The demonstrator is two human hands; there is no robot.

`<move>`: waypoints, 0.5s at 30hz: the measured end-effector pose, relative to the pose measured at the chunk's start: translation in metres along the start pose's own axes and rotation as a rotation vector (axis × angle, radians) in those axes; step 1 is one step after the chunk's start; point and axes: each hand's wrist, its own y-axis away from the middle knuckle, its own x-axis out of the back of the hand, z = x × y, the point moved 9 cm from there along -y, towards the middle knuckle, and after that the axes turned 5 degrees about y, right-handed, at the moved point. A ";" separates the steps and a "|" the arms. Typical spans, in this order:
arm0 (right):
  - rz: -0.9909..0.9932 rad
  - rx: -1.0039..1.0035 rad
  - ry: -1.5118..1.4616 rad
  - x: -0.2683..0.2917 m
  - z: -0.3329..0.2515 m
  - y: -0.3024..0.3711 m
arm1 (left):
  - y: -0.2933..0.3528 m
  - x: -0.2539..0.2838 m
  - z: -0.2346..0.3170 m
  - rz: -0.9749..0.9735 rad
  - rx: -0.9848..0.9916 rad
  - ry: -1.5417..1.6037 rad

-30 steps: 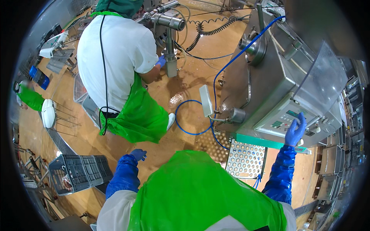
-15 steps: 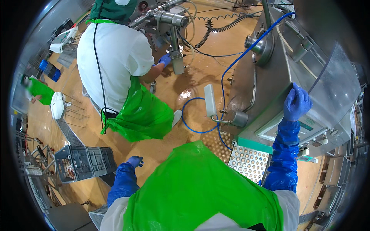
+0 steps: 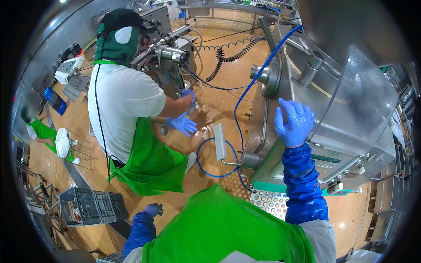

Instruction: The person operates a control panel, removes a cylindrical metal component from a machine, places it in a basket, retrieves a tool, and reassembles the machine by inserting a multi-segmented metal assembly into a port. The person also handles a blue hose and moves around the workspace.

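My right hand (image 3: 294,122), in a wet blue glove and blue sleeve cover, is raised in front of the upper edge of a large steel machine (image 3: 252,131). Its fingers are apart and hold nothing; whether it touches the metal I cannot tell. Beyond it stands a transparent curved guard (image 3: 357,90), and below is a control panel (image 3: 326,160). My left hand (image 3: 154,210), also gloved in blue, hangs low at my left side, open, with loosely bent fingers and nothing in it. Nearest to it is a stack of grey crates (image 3: 92,206).
A co-worker (image 3: 127,94) in a green apron stands ahead on the left beside steel piping (image 3: 173,55). A blue hose (image 3: 237,107) runs down the machine and loops on the floor. A perforated step (image 3: 268,204) lies at the machine's base. Another person (image 3: 41,131) is farther left.
My right hand has come off the machine's edge and opened, moving left in view. The view has shifted. The co-worker has stretched out an open gloved hand toward the right.
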 end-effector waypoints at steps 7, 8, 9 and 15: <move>0.018 0.005 0.025 -0.003 0.002 0.005 | -0.002 0.004 0.024 -0.044 0.035 -0.225; 0.003 -0.007 0.037 -0.005 0.004 0.007 | -0.005 0.009 0.025 -0.047 0.042 -0.184; 0.003 -0.008 0.043 -0.006 0.002 0.006 | -0.011 0.014 0.023 -0.048 0.047 -0.136; -0.005 -0.035 0.107 -0.008 -0.003 0.003 | -0.043 0.024 0.025 -0.099 -0.028 -0.012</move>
